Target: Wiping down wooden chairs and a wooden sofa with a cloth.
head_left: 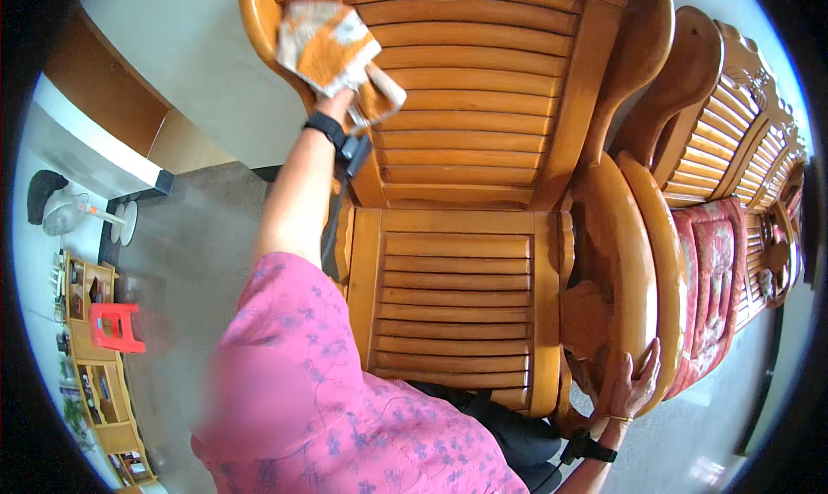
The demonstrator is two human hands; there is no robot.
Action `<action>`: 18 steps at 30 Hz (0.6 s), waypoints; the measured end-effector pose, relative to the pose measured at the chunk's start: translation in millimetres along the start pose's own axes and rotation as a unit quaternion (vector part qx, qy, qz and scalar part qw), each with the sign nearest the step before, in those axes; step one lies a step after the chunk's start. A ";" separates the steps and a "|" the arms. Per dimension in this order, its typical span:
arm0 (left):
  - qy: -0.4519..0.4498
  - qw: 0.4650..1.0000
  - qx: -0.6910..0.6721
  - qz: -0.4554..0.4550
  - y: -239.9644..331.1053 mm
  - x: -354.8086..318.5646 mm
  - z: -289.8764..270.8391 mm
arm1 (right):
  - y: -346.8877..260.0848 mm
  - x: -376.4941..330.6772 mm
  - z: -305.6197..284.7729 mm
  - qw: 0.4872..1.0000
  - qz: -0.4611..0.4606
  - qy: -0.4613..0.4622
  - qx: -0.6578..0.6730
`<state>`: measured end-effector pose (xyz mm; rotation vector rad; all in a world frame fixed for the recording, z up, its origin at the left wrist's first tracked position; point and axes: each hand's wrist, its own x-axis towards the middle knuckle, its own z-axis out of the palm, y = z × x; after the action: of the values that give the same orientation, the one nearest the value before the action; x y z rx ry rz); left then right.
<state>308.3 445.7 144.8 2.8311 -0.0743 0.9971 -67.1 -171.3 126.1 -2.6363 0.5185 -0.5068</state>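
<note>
My left arm reaches up to the top left of a wooden slatted chair's backrest point(474, 80). An orange and white cloth point(323, 54) covers most of my left hand point(339, 103), which is closed on it. The cloth lies against the upper left corner of the backrest, and one end of it hangs below, beside my wrist. At lower right, my right hand point(634, 387) rests on the chair's rounded right armrest point(634, 278) with its fingers apart and nothing in it. Between my arms is the slatted seat point(457, 296). Both wrists wear dark bands.
To the right stands a longer wooden bench point(733, 140) with red patterned cushions point(711, 278). On the left are a red plastic stool point(117, 328), a standing fan point(65, 213) and a low wooden shelf unit point(110, 399) with small items. A pale wall point(190, 46) rises behind the chair.
</note>
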 end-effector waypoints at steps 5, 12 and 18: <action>-0.046 0.998 0.000 -0.042 7.0 -79.7 37.6 | 6.3 -0.6 -0.1 1.000 -0.008 -0.004 0.015; 0.067 0.993 0.029 -0.089 18.1 -168.5 67.8 | 10.0 3.3 4.8 0.999 -0.026 -0.006 0.020; -0.184 0.908 -0.091 -0.365 102.3 -184.8 18.2 | 11.4 -3.8 1.5 1.000 0.000 0.007 0.005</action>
<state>166.1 341.9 26.6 2.4794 0.7516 0.2706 -73.0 -178.8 118.6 -2.6258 0.5186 -0.5279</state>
